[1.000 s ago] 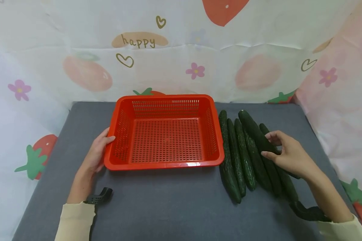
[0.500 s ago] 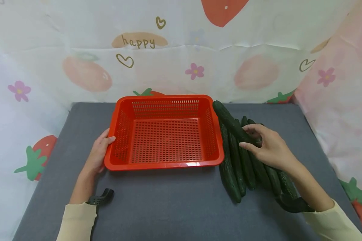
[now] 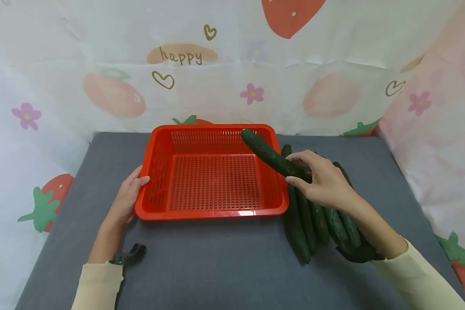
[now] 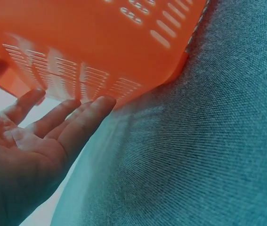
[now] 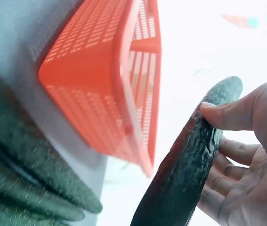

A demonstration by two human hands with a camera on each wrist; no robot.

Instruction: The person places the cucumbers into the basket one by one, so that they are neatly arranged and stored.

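Note:
In the head view, a red plastic basket [image 3: 213,213] with slotted walls stands mid-table, no cucumber inside. My left hand [image 3: 125,198] holds its left rim, thumb on top; in the left wrist view, fingers [image 4: 88,120] lie against the outer wall. My right hand [image 3: 325,181] pinches a cucumber [image 3: 269,154] between thumb and fingers. That cucumber is raised and slanted, its far end over the basket's right back part. In the right wrist view, the held cucumber [image 5: 185,165] is clear of the basket [image 5: 86,70]. Several more cucumbers [image 3: 297,228] lie side by side right of the basket, partly hidden by my right hand.
A grey cloth [image 3: 209,267] covers the table. Patterned white curtains [image 3: 224,86] hang behind it and along both sides. A black wrist strap [image 3: 128,255] sits on the left wrist, with another dark one [image 3: 358,254] on the right.
My right hand has carried the cucumber leftward from above the other cucumbers to over the basket's right side. The left hand and the basket have stayed in place.

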